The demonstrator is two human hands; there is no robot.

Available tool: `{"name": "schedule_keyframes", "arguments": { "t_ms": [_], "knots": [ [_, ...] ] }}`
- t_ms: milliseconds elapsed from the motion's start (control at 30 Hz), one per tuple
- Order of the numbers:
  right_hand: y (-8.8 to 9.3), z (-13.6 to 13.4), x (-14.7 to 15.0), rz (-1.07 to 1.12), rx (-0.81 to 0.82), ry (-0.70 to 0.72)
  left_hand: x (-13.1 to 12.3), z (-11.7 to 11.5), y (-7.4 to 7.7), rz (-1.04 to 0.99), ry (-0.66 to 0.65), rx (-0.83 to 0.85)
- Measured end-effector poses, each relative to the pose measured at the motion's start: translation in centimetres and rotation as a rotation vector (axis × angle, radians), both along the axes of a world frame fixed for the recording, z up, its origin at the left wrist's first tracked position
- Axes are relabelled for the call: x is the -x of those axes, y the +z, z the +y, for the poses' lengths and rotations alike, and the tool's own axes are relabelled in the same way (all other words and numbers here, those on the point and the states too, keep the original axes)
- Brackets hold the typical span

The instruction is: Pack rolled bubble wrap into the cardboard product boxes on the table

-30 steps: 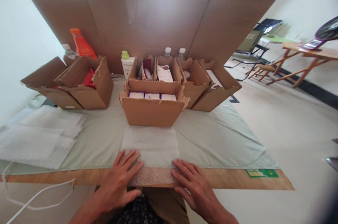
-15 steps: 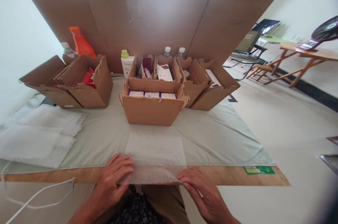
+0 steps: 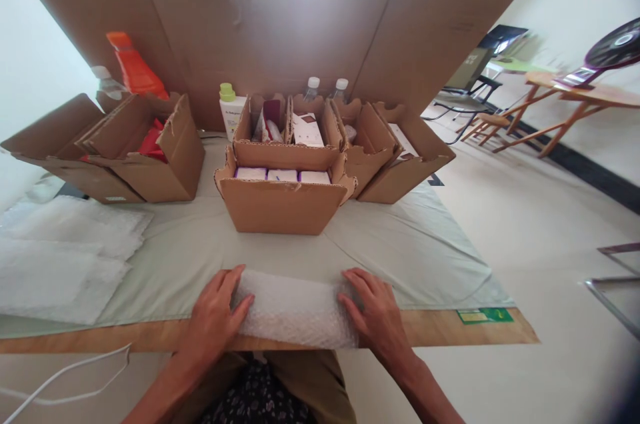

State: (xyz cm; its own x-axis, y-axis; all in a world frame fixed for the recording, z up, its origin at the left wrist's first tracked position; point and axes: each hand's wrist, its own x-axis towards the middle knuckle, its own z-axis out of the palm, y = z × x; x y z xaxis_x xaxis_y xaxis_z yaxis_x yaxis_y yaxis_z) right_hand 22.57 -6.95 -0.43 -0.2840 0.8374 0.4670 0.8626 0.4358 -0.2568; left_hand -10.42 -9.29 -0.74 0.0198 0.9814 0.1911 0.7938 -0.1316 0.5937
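Observation:
A sheet of clear bubble wrap (image 3: 297, 307) lies folded over at the front edge of the table. My left hand (image 3: 217, 304) grips its left end, thumb on top and fingers at the far corner. At the right end, my right hand (image 3: 373, 307) has the thumb and curled fingers on the wrap in the same way. More bubble wrap sheets (image 3: 55, 271) lie in a loose pile at the left. Just beyond the folded sheet stands a cardboard box (image 3: 280, 207) with several white, purple-edged packs (image 3: 283, 175) inside.
More open cardboard boxes (image 3: 175, 157) stand left, middle and right. Behind them are an orange bottle (image 3: 140, 74), a white bottle with a green cap (image 3: 233, 111) and clear bottles. A tall cardboard panel (image 3: 280, 31) closes off the back. A white cable (image 3: 65, 371) hangs at front left.
The near edge of the bubble wrap has gone over toward the far edge, leaving the sheet folded and shorter. Both hands have moved forward to its ends. The view has tilted down slightly.

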Motion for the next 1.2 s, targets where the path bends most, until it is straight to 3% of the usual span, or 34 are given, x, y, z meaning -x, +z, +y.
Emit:
{"name": "schedule_keyframes", "arguments": {
  "t_ms": [133,267,333,433,533,600,733,833,967,1133,1200],
  "knots": [
    [1.1,-2.8,1.3,0.01,-0.041,0.007,-0.4,-1.5,0.2,0.129,-0.062,-0.192],
    [0.5,-5.7,4.2,-0.032,0.058,0.276,-1.3,-2.2,0.1,0.196,-0.241,-0.168],
    [-0.6,-7.0,3.7,-0.084,0.082,0.344,-1.5,-2.1,-0.1,0.22,-0.277,-0.169],
    [-1.7,-8.6,0.1,-0.071,0.01,0.117,-1.0,-2.1,-0.3,0.227,-0.28,-0.187],
    [-1.6,-9.4,-3.1,-0.014,-0.034,-0.161,0.0,-2.1,-0.4,0.26,-0.166,-0.219],
    [-1.3,-8.9,-3.3,-0.019,-0.035,-0.2,0.6,-2.1,-0.3,0.332,-0.066,-0.208],
    [-1.5,-5.5,-0.4,-0.099,0.003,-0.201,0.3,-1.6,-0.2,0.415,0.007,-0.104],
    [-2.2,-3.6,1.7,-0.107,0.009,-0.169,-1.0,-1.3,0.0,0.352,0.021,-0.022],
    [-2.6,-4.0,2.0,0.087,0.015,-0.059,-2.2,-1.7,0.0,0.213,0.042,-0.042],
    [-2.1,-5.0,1.0,0.507,0.306,-0.076,-1.5,-2.4,-0.7,-0.269,0.03,0.115],
    [-1.7,-4.8,0.9,0.664,0.411,-0.007,-1.1,-2.3,-1.0,-0.421,0.005,0.152]
  ]
}}
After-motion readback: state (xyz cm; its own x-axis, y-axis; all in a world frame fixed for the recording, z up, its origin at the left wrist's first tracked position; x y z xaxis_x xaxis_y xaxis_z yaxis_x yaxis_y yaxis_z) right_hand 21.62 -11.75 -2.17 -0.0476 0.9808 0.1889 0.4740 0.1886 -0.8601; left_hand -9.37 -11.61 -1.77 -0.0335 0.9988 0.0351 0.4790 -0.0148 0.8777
